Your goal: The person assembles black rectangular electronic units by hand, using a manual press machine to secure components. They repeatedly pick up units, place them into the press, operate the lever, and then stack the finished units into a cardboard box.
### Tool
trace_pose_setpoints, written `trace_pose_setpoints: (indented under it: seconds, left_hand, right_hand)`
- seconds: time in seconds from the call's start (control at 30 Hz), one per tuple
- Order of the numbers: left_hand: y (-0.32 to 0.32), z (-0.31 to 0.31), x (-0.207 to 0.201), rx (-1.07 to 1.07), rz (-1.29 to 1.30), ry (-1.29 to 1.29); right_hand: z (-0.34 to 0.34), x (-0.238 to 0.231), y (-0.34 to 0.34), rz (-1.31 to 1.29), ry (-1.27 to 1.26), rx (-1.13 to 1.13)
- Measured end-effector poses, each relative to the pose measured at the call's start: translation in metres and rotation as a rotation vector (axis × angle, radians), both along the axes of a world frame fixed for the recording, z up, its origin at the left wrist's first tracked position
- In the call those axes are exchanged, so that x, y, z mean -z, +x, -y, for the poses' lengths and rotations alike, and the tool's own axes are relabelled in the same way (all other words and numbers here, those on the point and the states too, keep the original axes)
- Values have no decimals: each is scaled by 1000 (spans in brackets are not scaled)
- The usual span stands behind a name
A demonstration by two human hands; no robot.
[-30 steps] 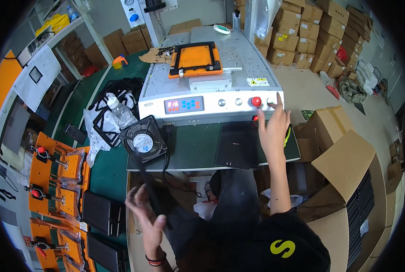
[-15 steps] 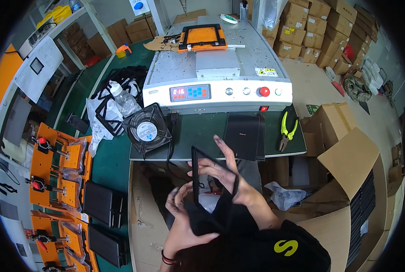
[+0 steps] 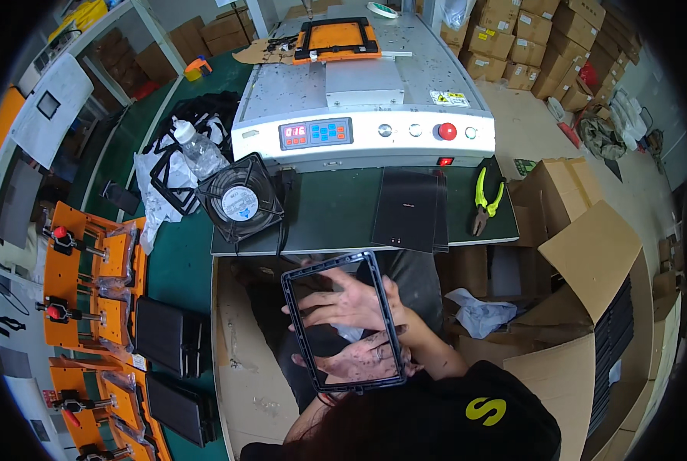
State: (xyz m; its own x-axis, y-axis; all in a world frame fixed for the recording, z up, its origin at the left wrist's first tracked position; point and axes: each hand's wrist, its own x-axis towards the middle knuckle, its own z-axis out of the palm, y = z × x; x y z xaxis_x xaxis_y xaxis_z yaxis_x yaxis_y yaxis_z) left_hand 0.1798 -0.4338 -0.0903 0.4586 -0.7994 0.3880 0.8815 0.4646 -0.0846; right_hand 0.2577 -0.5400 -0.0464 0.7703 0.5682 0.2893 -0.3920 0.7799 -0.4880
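Observation:
A black rectangular frame is tilted up in front of me, just below the table's front edge. Both hands show through its opening. Low down, my left hand reaches across behind the frame, its fingers bent at the right-hand bar near the lower corner, holding it. Above it, my right hand stretches its spread fingers across the opening. The frame's right bar crosses in front of this hand, between the fingers and the thumb. Parts of both palms are hidden by the bars.
Ahead stands a grey-white machine bearing an orange plate. On the green table are a fan, dark sheets, green pliers and a bottle. Orange clamp fixtures line the left; an open carton stands right.
The frame has turned from nearly edge-on to facing me. My left hand has moved right behind it, and the right hand's fingers have swung left across the opening. The view has shifted slightly.

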Motion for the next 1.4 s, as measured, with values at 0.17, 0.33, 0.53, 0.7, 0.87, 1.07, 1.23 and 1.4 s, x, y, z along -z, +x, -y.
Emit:
trace_pose_setpoints:
  seconds: [0.17,0.33,0.53,0.7,0.87,1.07,1.23,1.4]
  left_hand:
    - [-1,-23,-13,-145,44,101]
    - [19,-37,-28,-231,-11,182]
    - [35,-35,-32,-254,102,430]
    - [39,-29,-45,-235,205,705]
    - [28,-25,-4,-471,297,658]
    - [13,-38,-17,-488,309,709]
    - [13,-34,-20,-475,300,678]
    - [12,-30,-23,-467,305,687]
  right_hand:
    - [66,-29,3,733,-1538,1018]
    - [96,-18,-7,809,-2204,973]
    - [111,-27,-15,840,-2199,943]
    - [108,-62,-12,626,-1639,1603]
    - [72,-78,-50,1301,-1336,1400]
    - [43,-60,-59,1481,-1157,1259]
    - [40,-54,-63,1463,-1127,1277]
    - [40,-48,-62,1441,-1135,1284]
